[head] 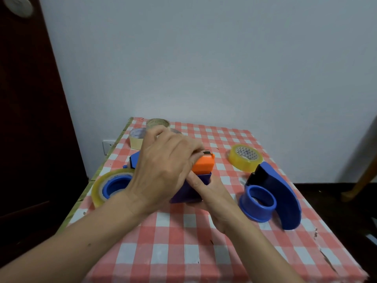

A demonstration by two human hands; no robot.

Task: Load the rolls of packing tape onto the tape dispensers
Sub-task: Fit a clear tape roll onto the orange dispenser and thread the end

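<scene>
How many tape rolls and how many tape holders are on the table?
Tape rolls: 4, which are the yellow roll, the clear roll on a blue holder, and two far rolls; more may hide behind the hands.
Tape holders: 3, which are the blue holder at right, the blue holder at left, and the blue and orange holder in the hands.
Total: 7

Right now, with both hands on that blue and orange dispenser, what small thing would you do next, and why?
Probably finish with the blue and orange dispenser, then set it down. Both the left hand and right hand grip it, while the yellow tape roll lies loose beside the empty blue dispenser, whose hub is bare.
</scene>
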